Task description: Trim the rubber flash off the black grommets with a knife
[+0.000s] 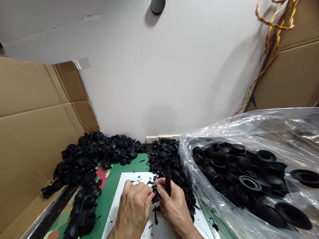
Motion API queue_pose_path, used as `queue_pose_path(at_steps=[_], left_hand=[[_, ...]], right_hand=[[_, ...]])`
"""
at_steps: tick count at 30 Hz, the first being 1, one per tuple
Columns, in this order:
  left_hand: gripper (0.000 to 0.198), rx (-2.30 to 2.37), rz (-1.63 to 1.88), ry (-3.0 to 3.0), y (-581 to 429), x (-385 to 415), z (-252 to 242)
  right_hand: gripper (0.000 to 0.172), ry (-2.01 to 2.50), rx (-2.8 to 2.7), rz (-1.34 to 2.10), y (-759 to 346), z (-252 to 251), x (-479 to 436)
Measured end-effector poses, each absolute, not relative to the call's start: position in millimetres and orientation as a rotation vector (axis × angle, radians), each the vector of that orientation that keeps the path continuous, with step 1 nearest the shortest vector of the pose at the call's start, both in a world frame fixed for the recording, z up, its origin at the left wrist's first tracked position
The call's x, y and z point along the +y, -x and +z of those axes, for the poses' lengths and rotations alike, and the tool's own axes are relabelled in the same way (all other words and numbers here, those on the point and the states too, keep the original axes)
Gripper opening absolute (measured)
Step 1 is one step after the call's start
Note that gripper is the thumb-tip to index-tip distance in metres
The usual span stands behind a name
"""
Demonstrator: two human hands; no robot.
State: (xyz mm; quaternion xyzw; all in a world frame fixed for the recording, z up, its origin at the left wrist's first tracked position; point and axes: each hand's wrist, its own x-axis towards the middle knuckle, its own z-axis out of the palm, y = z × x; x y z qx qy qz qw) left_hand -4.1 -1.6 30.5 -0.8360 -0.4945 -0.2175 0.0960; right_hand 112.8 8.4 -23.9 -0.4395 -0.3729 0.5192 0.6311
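Note:
Above a white board (118,199), both hands meet at a small round black rubber part (156,193). My left hand (136,204) grips it from the left with closed fingers, its back toward me. My right hand (175,205) pinches its right edge between thumb and fingers. A dark, pen-like tool (167,181) stands upright in the right hand, beside the thumb; its lower end is hidden. Thin black rubber scraps (156,215) lie on the board under and around the hands. The held part's underside is covered by my fingers.
Black ribbed rubber parts (99,151) are heaped at left and back. A pile of black trimmings (165,156) lies behind my right hand. On the right, a clear plastic bag (189,156) holds flanged rubber bellows (250,183). Cardboard (32,132) stands at left; twisted wires (269,63) hang at right.

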Motion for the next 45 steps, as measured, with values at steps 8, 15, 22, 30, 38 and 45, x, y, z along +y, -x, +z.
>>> queue_pose_path(at_steps=[8,15,22,30,38,45], left_hand=[[0.022,-1.519,-0.714,2.536,4.3,-1.6,31.1],[0.015,-1.593,-0.657,2.606,9.7,2.9,35.5],[0.017,-1.731,-0.685,2.604,2.9,0.9,35.1],[0.018,-2.063,-1.244,2.6,0.1,2.5,33.3],[0.027,-2.456,-2.16,2.421,0.6,10.6,29.5],[0.018,-2.234,-2.023,2.517,3.2,5.6,28.0]], right_hand=[[0.038,0.973,-0.763,1.328,-112.9,-25.4,11.5],[0.04,0.971,-0.744,1.367,-112.5,-27.3,13.3],[0.029,1.005,-0.895,1.177,-115.6,-22.6,8.2],[0.037,0.902,-0.722,1.338,-116.7,-13.9,9.3],[0.043,0.861,-0.69,1.362,-116.2,-7.5,7.6],[0.042,0.911,-0.734,1.31,-116.3,-4.3,5.7]])
